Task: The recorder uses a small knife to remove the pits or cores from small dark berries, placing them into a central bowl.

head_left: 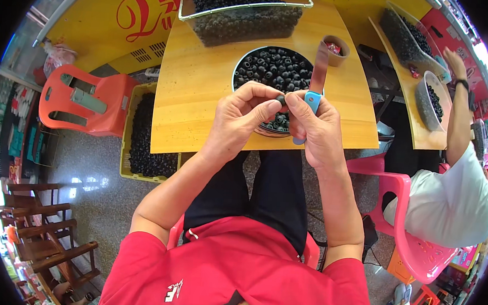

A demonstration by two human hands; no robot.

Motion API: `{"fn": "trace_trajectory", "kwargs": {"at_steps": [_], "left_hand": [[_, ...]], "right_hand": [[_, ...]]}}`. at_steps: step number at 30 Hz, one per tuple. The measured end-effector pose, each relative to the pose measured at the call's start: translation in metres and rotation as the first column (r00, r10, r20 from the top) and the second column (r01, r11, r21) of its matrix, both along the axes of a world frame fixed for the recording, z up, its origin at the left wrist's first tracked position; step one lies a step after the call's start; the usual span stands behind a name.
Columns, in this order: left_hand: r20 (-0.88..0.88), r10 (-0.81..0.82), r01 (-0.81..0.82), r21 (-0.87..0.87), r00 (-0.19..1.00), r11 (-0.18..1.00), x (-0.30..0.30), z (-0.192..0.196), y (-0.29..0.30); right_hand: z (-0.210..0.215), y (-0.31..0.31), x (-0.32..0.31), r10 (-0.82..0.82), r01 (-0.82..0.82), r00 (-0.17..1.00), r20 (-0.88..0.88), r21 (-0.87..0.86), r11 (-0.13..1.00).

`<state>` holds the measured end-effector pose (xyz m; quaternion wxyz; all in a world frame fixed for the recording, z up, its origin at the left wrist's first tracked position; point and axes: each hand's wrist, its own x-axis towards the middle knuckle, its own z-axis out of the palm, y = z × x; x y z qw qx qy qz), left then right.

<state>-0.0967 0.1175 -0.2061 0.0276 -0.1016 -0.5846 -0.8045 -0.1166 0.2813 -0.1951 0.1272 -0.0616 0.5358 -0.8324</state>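
Note:
Above the near side of a round bowl (pixel 233 73) full of small dark round fruits (pixel 274 65), my two hands meet fingertip to fingertip. My left hand (pixel 237 118) is closed, pinching one dark fruit (pixel 281 100) between thumb and fingers. My right hand (pixel 322 132) grips a knife (pixel 312 101) by its blue handle, with the blade pointing up and away from me. The right thumb tip presses close to the same fruit. Whether the fruit has been cut is too small to make out.
A clear bin (pixel 246 27) of dark fruits stands at the table's (pixel 186 93) far side, with a small brown cup (pixel 342 55) right of the bowl. A yellow crate (pixel 136 176) and orange chair (pixel 84 109) stand left. At right, a co-worker (pixel 448 193) reaches over another table.

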Motion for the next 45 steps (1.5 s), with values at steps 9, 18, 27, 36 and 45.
{"fn": "trace_trajectory", "kwargs": {"at_steps": [9, 18, 27, 36, 45], "left_hand": [[0.055, 0.005, 0.004, -0.172, 0.998, 0.985, 0.000, 0.002, -0.003], [0.041, -0.031, 0.032, -0.010, 0.999, 0.999, -0.002, -0.005, -0.001], [0.071, -0.105, 0.089, 0.195, 0.992, 0.977, -0.003, -0.006, 0.005], [-0.034, -0.248, 0.247, 0.286, 0.968, 0.926, 0.009, 0.005, -0.003], [-0.022, 0.232, -0.229, -0.276, 0.973, 0.933, 0.017, 0.006, -0.072]], "right_hand": [[-0.003, 0.005, 0.000, -0.007, 0.200, 0.895, -0.447, 0.387, 0.900], [0.000, 0.009, 0.009, 0.183, 0.542, 0.605, -0.775, 0.568, 0.619], [-0.003, 0.009, 0.007, 0.171, 0.608, 0.572, -0.802, 0.555, 0.568], [-0.011, 0.020, -0.006, 0.286, 0.620, 0.672, -0.683, 0.730, 0.288], [-0.008, 0.030, -0.018, 0.092, 0.584, 0.708, -0.701, 0.653, 0.483]]}}
